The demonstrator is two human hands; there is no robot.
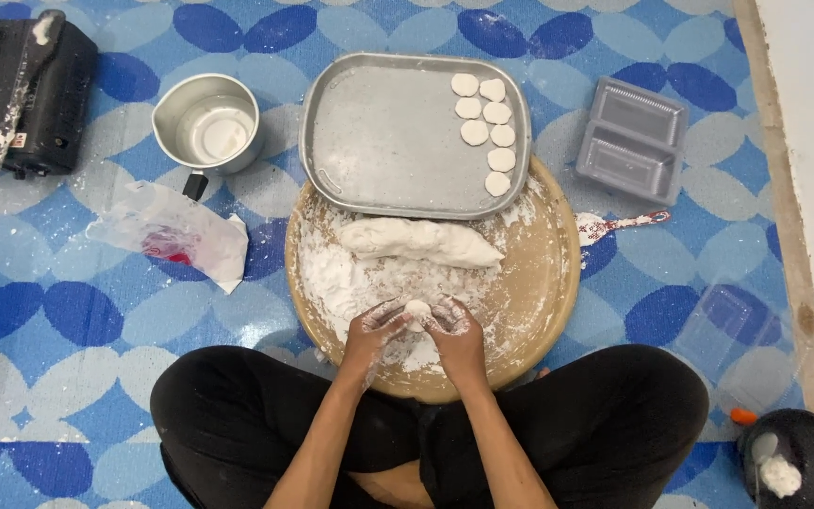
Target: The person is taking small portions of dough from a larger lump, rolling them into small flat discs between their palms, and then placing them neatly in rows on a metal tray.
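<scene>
Both my hands meet over the near part of a round wooden board (544, 283) dusted with flour. My left hand (376, 330) and my right hand (454, 330) pinch a small white dough ball (417, 308) between their floured fingertips. A long roll of white dough (419, 240) lies across the board just beyond my hands. Behind it, a rectangular metal tray (383, 141) rests partly on the board, with several flat round dough discs (485, 132) lined up along its right side.
A metal pot (207, 123) with a handle sits left of the tray, and a black portable stove (16, 90) is at the far left. A crumpled plastic bag (173, 231) lies left of the board. A grey plastic container (633, 139) lies right; a black bowl (798, 462) bottom right.
</scene>
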